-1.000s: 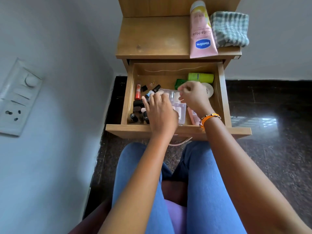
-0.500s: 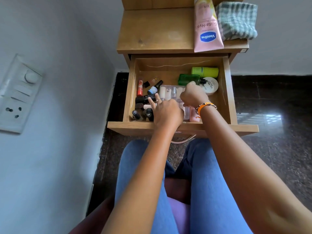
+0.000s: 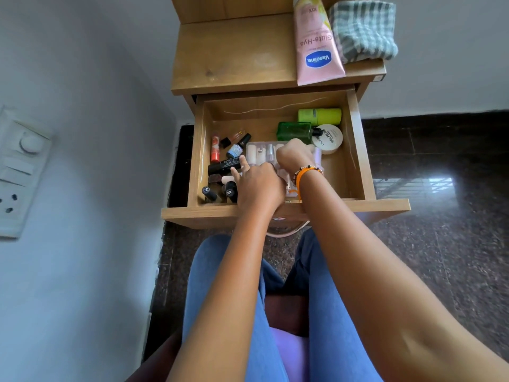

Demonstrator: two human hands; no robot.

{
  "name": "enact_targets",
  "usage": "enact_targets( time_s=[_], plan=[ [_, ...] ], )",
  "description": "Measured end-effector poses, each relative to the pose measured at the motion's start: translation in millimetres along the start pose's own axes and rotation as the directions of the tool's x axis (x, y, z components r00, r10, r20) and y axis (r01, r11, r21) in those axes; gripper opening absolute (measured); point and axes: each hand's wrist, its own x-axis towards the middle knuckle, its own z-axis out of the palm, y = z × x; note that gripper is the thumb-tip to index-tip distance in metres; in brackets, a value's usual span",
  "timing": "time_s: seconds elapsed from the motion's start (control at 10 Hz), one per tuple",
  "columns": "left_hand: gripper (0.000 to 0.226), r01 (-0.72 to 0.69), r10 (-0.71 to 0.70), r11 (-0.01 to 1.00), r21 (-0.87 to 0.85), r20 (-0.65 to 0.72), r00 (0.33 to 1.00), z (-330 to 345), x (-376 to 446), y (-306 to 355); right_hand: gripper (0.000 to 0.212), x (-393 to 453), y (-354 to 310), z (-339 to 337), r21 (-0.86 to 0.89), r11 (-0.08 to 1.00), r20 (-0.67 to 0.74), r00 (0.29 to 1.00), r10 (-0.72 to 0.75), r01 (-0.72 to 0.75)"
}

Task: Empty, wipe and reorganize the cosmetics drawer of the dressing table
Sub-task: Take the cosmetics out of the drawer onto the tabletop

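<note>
Emptying under way: both hands, left (image 3: 259,186) and right (image 3: 293,155), clamp the clear case (image 3: 264,153) in the drawer (image 3: 358,161), next lifting it onto the desk (image 3: 234,56).

Matt wooden drawer (image 3: 358,150); glossy stone floor (image 3: 440,175); woven checked cloth (image 3: 363,28).

Wooden tabletop (image 3: 234,56) bears pink lotion tube (image 3: 316,42); folded checked cloth (image 3: 362,30).

drawer (image 3: 358,150) pulled fully open, light wood, still loaded. Clear plastic case (image 3: 264,151) of small bottles lies flat mid-drawer (partly hidden under the hands). Left side: red tube (image 3: 215,148), dark nail polish bottles (image 3: 220,191). Back right: lime bottle (image 3: 319,116), green bottle (image 3: 294,130), white nail polish remover tub (image 3: 329,139).
</note>
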Motion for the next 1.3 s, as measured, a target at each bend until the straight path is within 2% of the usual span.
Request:
enact_targets(
  time_s=[0.1, 0.2, 0.3, 0.4, 0.5, 0.6, 0.7, 0.8, 0.9, 1.0, 1.1, 1.2, 1.3],
  plan=[
    [0.029, 0.015, -0.015, 1.000, -0.017, -0.018, 1.000, 0.7, 1.1, 0.8, 0.036, 6.4, 1.9, 0.5, 0.014, 1.000, 0.001, 1.000, 0.009, -0.009],
    [0.034, 0.018, -0.018, 0.999, -0.034, 0.003, 1.000, -1.0, 1.3, 1.9, 0.045, 12.0, 0.3, 5.4, 0.049, 0.999, 0.001, 1.000, 0.016, -0.016],
    [0.033, 0.028, -0.026, 0.998, -0.057, 0.033, 0.999, -1.4, 2.9, 2.3, 0.047, 10.8, -3.8, 1.9, -0.081, 0.996, -0.021, 0.999, 0.043, -0.044],
    [0.034, 0.050, -0.046, 0.996, -0.077, 0.056, 0.997, 1.9, 4.4, 0.8, 0.048, 9.5, -10.1, 0.4, -0.012, 0.998, 0.085, 0.994, -0.063, 0.064],
    [0.032, 0.057, -0.053, 0.996, -0.072, 0.057, 0.997, 1.9, 5.9, -0.2, 0.072, 76.5, 3.5, 23.1, 0.075, 0.997, 0.107, 0.994, -0.022, 0.014],
    [0.034, 0.041, -0.037, 0.996, -0.081, 0.052, 0.998, 1.8, 5.4, -1.0, 0.072, 140.4, 18.3, 46.4, 0.164, 0.985, 0.091, 0.995, 0.040, -0.055],
    [0.033, 0.054, -0.050, 0.990, -0.132, 0.030, 0.998, -1.6, 1.6, -1.8, 0.050, 61.3, -5.2, 17.1, 0.232, 0.969, 0.081, 0.994, 0.071, -0.088],
    [0.032, 0.046, -0.043, 0.988, -0.151, 0.027, 0.999, -5.2, -5.0, -1.0, 0.017, -12.1, -8.4, -11.0, 0.272, 0.962, 0.149, 0.989, -0.007, -0.034],
    [0.034, 0.034, -0.030, 0.984, -0.173, 0.025, 0.999, -7.5, -4.5, -2.1, 0.023, -2.8, 3.8, -9.3, 0.283, 0.959, 0.179, 0.982, -0.055, 0.002],
    [0.039, 0.018, -0.015, 0.968, -0.252, 0.015, 1.000, -11.1, -1.4, -4.3, 0.029, 1.7, 19.2, -13.2, 0.322, 0.946, 0.101, 0.993, -0.068, 0.032],
    [0.033, 0.004, -0.032, 0.910, -0.414, -0.061, 0.998, -14.9, -1.3, -8.8, 0.020, -23.0, 20.2, -31.6, 0.309, 0.939, -0.087, 0.988, -0.127, 0.148],
    [0.022, -0.027, -0.077, 0.795, -0.606, -0.144, 0.987, -23.4, -4.1, -11.7, 0.018, -43.5, 16.2, -50.5, 0.248, 0.917, -0.261, 0.933, -0.246, 0.311],
    [0.036, -0.049, -0.011, 0.658, -0.751, -0.075, 0.997, -39.2, -5.7, -6.6, 0.024, -64.8, -2.1, -67.0, 0.188, 0.879, -0.393, 0.853, -0.342, 0.439]
  ],
)
